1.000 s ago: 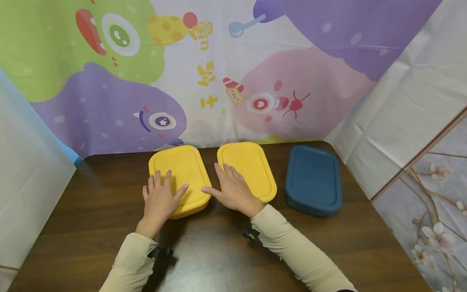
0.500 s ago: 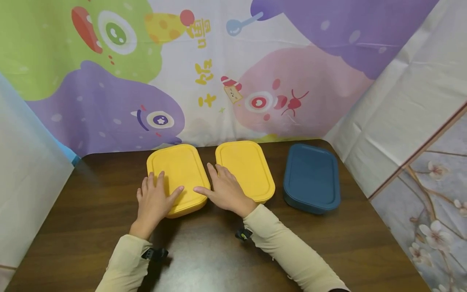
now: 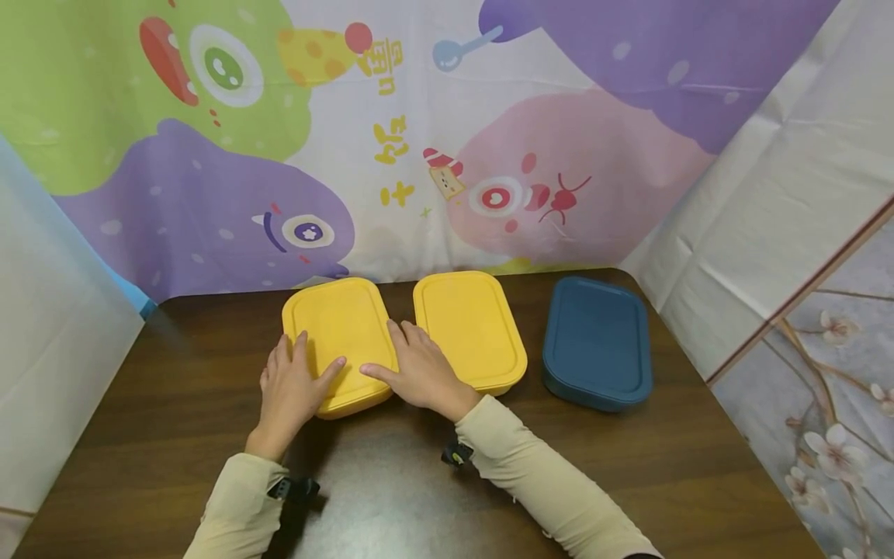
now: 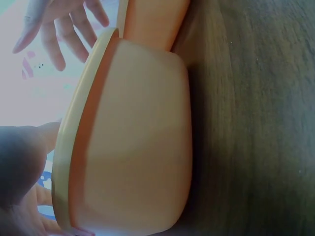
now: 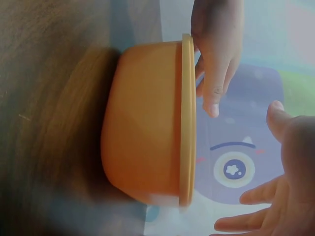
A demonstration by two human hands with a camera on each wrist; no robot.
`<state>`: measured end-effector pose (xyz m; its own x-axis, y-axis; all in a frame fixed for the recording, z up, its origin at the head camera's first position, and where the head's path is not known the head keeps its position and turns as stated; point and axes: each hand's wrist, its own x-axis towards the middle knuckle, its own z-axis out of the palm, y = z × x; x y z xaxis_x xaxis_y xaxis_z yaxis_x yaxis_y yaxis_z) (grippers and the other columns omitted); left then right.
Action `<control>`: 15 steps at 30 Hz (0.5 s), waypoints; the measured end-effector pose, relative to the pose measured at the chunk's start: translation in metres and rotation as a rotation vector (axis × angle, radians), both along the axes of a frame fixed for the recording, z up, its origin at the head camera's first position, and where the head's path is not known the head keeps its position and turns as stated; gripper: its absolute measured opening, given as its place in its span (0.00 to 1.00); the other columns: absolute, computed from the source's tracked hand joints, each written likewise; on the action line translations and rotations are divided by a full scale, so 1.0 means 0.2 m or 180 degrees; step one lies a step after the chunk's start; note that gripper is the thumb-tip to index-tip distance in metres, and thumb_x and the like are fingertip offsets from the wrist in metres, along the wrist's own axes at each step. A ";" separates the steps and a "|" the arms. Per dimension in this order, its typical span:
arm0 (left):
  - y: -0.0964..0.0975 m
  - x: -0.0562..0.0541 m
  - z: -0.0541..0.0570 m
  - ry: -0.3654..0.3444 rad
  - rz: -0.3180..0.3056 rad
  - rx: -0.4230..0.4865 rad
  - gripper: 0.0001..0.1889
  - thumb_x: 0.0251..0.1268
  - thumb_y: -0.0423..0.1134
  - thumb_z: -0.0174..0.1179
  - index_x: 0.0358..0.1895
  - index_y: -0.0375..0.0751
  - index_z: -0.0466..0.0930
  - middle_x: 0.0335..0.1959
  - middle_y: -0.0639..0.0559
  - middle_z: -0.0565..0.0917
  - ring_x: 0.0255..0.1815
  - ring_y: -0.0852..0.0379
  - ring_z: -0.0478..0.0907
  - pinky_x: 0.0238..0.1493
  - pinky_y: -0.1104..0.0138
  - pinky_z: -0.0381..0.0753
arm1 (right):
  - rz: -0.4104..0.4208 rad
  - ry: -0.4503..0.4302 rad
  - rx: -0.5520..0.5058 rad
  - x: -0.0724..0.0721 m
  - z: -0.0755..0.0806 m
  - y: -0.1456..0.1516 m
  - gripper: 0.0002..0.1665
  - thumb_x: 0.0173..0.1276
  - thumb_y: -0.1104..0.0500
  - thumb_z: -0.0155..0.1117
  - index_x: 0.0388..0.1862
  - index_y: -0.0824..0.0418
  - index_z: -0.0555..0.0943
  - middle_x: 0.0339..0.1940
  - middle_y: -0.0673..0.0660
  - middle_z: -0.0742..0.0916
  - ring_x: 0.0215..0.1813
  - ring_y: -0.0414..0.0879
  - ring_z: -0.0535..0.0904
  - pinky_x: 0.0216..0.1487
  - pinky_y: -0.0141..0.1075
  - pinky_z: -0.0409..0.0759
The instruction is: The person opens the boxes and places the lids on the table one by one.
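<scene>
Two yellow lidded food boxes lie side by side on the brown table in the head view. My left hand [image 3: 288, 392] is at the left edge of the left yellow box [image 3: 349, 326], fingers spread and thumb over the lid. Over that box's right edge reaches my right hand [image 3: 424, 374], its fingers extended and its thumb pointing left above the lid. Both wrist views show the side wall of a yellow box [image 4: 133, 137]; in the right wrist view the right hand [image 5: 290, 172] is apart from the lid, while the left hand [image 5: 220, 54] is right at the rim.
The other yellow box [image 3: 471, 326] stands just right of my right hand. Farther right is a dark blue lidded box [image 3: 597, 341]. A cartoon-printed curtain [image 3: 398, 155] hangs behind the table [image 3: 391, 497], with pale cloth at both sides.
My right hand has moved left from the right yellow box to the left one's right edge. The left hand has shifted slightly left and back to its left edge. The boxes stay put.
</scene>
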<state>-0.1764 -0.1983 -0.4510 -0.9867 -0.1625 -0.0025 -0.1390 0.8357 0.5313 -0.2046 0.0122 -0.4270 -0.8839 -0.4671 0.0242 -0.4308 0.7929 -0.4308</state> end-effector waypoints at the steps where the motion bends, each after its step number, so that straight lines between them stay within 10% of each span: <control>1: 0.00 0.00 0.00 -0.0002 0.0007 0.0010 0.48 0.65 0.63 0.55 0.76 0.32 0.48 0.76 0.24 0.44 0.75 0.25 0.44 0.69 0.32 0.45 | 0.0006 -0.0006 -0.0010 0.00 0.00 0.00 0.52 0.68 0.28 0.47 0.79 0.60 0.52 0.77 0.66 0.63 0.77 0.60 0.58 0.75 0.52 0.61; 15: -0.02 0.00 -0.04 0.0017 0.0097 0.0167 0.49 0.67 0.61 0.54 0.76 0.28 0.44 0.75 0.24 0.46 0.75 0.26 0.46 0.69 0.32 0.50 | 0.0021 -0.0124 -0.0088 0.02 -0.04 -0.04 0.53 0.69 0.29 0.48 0.79 0.61 0.50 0.77 0.68 0.60 0.78 0.61 0.56 0.74 0.53 0.62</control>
